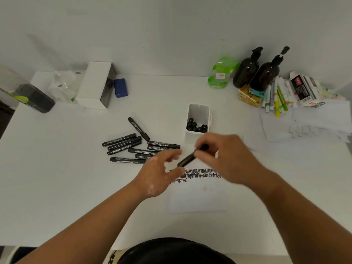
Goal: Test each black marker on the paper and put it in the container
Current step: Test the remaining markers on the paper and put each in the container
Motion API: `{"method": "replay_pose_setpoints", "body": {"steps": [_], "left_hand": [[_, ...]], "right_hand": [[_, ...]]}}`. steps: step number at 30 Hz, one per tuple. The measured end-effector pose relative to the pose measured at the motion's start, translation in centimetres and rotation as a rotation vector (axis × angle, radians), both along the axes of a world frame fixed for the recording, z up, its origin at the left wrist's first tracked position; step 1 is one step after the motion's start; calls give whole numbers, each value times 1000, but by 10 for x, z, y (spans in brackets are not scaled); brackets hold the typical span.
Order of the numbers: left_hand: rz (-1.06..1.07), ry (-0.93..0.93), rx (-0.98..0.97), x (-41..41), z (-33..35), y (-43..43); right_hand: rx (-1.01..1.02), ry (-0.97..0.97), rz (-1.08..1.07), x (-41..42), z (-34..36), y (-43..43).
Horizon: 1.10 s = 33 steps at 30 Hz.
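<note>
Past my black top (175,250), over the paper (198,199), my right hand (224,159) pinches a black marker (187,160); whether my left hand (160,174) grips it, I cannot tell.

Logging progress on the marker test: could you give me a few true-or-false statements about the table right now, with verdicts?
1. The right hand holds a black marker above the paper. True.
2. The white container is empty. False: several upright markers stand in it.
3. The paper is blank. False: black scribbles run across it.
4. Loose markers lie on the table left of the container. True.
</note>
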<state>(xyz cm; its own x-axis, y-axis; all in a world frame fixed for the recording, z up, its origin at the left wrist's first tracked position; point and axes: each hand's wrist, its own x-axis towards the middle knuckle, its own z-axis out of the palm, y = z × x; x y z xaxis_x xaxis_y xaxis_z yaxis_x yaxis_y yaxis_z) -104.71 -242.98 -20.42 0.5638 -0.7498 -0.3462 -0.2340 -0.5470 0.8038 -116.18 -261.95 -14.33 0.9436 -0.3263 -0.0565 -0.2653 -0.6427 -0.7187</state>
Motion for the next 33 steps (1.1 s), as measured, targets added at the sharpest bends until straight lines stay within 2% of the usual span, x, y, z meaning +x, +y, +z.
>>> {"method": "replay_pose_setpoints", "body": {"steps": [4, 8, 12, 16, 24, 33], "left_hand": [[278, 41, 47, 8, -16, 12], [298, 91, 88, 5, -30, 27], [287, 139, 108, 6, -37, 36], [327, 142, 124, 11, -42, 45], [352, 196, 164, 18, -51, 58], [356, 249, 188, 23, -65, 74]], "right_hand": [[-210, -79, -170, 23, 29, -52], [-377, 51, -146, 53, 27, -72], [-520, 258, -68, 80, -1, -70], [-548, 402, 13, 97, -26, -65], [-622, 560, 153, 115, -54, -60], [-600, 597, 131, 115, -56, -62]]}}
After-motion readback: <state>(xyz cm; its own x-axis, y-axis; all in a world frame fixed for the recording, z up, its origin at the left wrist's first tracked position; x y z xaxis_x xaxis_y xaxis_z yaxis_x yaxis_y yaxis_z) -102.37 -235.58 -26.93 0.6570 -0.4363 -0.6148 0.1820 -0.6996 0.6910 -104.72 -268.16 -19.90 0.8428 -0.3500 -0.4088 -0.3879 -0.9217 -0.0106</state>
